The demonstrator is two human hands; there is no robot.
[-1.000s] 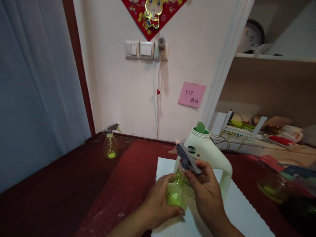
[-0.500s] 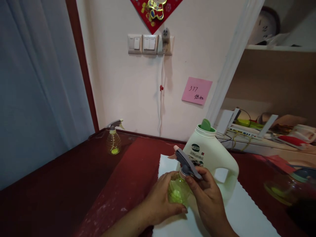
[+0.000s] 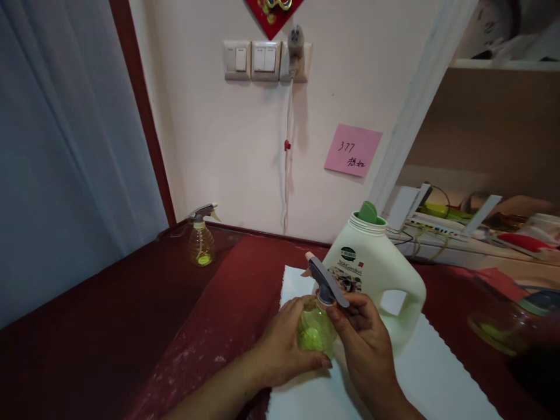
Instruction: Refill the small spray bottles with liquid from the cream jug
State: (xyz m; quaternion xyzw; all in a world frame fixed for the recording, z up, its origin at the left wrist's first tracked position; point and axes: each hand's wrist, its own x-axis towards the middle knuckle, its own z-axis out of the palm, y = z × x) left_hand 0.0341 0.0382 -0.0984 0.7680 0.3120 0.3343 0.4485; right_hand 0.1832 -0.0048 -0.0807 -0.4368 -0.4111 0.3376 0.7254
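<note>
A small clear spray bottle [image 3: 315, 333] with yellow-green liquid is held over the white sheet, its grey spray head [image 3: 326, 281] tilted with the pink nozzle up to the left. My left hand [image 3: 286, 344] wraps round the bottle's body from the left, the thumb across its lower front. At the neck, my right hand [image 3: 365, 344] has its fingers closed on the collar and the rear of the spray head. Right behind stands a pale green jug [image 3: 371, 262] with a handle and a label, its mouth uncapped and a green spout inside it.
Another spray bottle [image 3: 201, 245] stands near the wall at left. A clear container [image 3: 499, 332] lies in shadow on the right. A white sheet [image 3: 420, 373] covers part of the dark red table [image 3: 131, 309]. A white router [image 3: 437, 227] sits on the right ledge.
The view has tilted slightly down, so the wall items sit higher. The spray head has turned a little between my right fingers; both hands keep their hold on the bottle.
</note>
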